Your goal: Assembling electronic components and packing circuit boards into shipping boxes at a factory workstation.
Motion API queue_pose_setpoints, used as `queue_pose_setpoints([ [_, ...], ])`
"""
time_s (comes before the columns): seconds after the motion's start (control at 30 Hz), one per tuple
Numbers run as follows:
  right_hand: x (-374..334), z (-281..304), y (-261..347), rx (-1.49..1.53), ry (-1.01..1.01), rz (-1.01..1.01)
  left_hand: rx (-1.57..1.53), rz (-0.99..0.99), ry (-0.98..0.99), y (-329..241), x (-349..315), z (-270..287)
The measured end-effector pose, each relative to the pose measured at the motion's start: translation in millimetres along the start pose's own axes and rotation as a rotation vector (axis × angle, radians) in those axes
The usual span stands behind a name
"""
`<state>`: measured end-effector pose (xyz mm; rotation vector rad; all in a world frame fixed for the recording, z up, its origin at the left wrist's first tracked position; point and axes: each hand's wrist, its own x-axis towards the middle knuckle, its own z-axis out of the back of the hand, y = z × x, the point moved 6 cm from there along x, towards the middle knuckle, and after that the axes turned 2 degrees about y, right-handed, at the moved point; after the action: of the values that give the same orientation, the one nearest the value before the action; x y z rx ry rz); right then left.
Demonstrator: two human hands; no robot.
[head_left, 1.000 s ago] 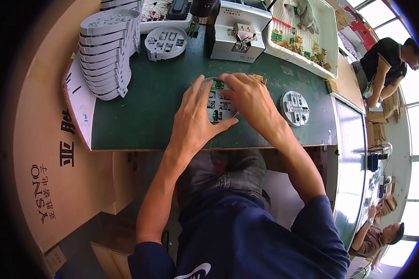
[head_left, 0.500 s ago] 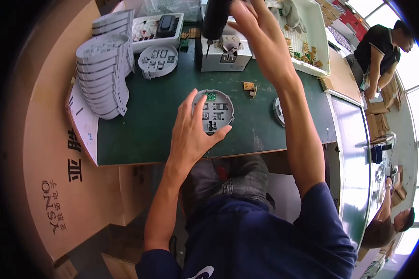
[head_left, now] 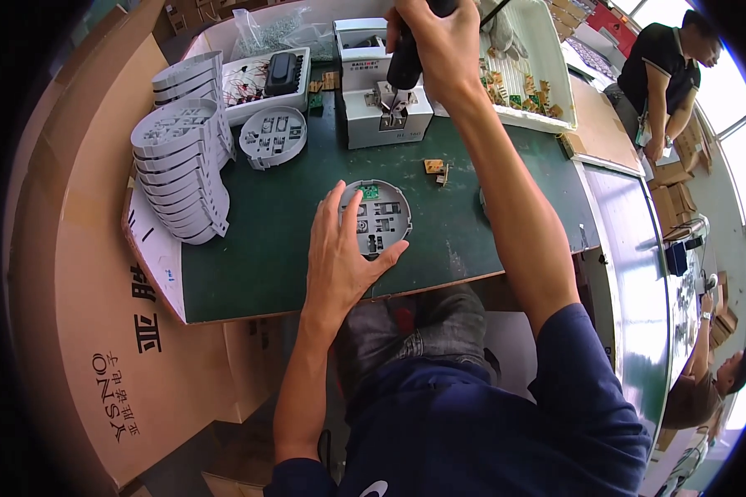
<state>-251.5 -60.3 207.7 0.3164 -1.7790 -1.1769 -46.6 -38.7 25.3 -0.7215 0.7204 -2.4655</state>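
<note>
My left hand (head_left: 337,257) holds a round grey plastic housing (head_left: 396,217) on the table, its fingers at the left rim and its thumb at the lower right. Inside the housing, near its far edge, sits a small green circuit board (head_left: 370,192). Up at the back, my right hand (head_left: 446,54) is wrapped round a black electric screwdriver (head_left: 404,65). The driver points down, its bit at the metal mouth of a white box-shaped screw feeder (head_left: 377,132). Whether a screw is on the bit is too small to tell.
Grey housings (head_left: 172,174) stand stacked at the left, with another housing (head_left: 273,137) beside them. A white tray (head_left: 302,79) holds a black device and wires. Small tan-and-green boards (head_left: 435,168) lie mid-table; more fill a white bin (head_left: 547,124). A person (head_left: 663,83) works at the right.
My right hand has brought the screwdriver down, its bit now at the feeder's mouth. My left hand stays on the housing. The whole view has shifted slightly.
</note>
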Motion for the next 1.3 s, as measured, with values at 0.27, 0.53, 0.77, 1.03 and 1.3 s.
queue_pose_setpoints([
  [0.27,7.4,10.3,-15.6,-0.221,-0.09,0.075,-0.008,0.001,0.013,-1.1,1.7,-0.7],
  [0.53,-45.1,-5.2,-3.4,-0.184,0.037,0.251,0.025,-0.001,-0.001,-0.2,1.6,-0.8],
  [0.77,-77.2,-24.4,-17.4,-0.048,0.047,-0.022,0.042,-0.004,0.0,0.4,1.6,-2.3],
  [1.03,-81.8,-30.4,-23.6,-0.093,0.035,-0.054,0.05,-0.007,0.008,1.0,1.7,-3.4],
  [1.3,-80.8,-30.8,-24.2,-0.068,0.06,-0.04,0.044,-0.006,0.008,1.2,1.1,-3.0],
])
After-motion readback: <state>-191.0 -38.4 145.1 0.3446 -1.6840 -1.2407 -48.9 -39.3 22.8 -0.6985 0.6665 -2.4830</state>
